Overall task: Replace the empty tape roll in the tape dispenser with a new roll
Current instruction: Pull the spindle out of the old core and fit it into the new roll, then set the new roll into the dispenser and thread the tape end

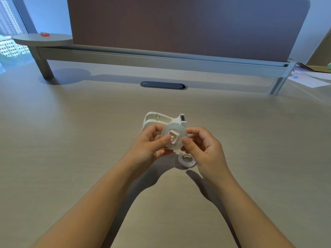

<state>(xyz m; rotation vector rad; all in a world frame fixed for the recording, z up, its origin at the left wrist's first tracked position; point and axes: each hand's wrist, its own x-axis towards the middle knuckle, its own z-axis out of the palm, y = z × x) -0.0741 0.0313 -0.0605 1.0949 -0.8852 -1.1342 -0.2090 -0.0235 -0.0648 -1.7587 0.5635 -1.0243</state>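
A white tape dispenser (161, 119) stands on the desk just beyond my hands, its roll bay open on top and its cutter end at the right. Both hands hold a white round tape roll on its hub (174, 137) above the desk, in front of the dispenser. A square hub peg faces me. My left hand (150, 142) pinches the hub from the left, thumb on the peg. My right hand (202, 147) grips the roll's right edge. A small white empty ring core (186, 159) lies flat on the desk under my right hand.
The beige desk (71, 140) stretches wide on all sides. A dark oval cable grommet (163, 85) sits behind the dispenser. Further back is a raised shelf on metal legs (44, 68) under a brown divider panel (179, 24). Papers (309, 77) lie at the far right.
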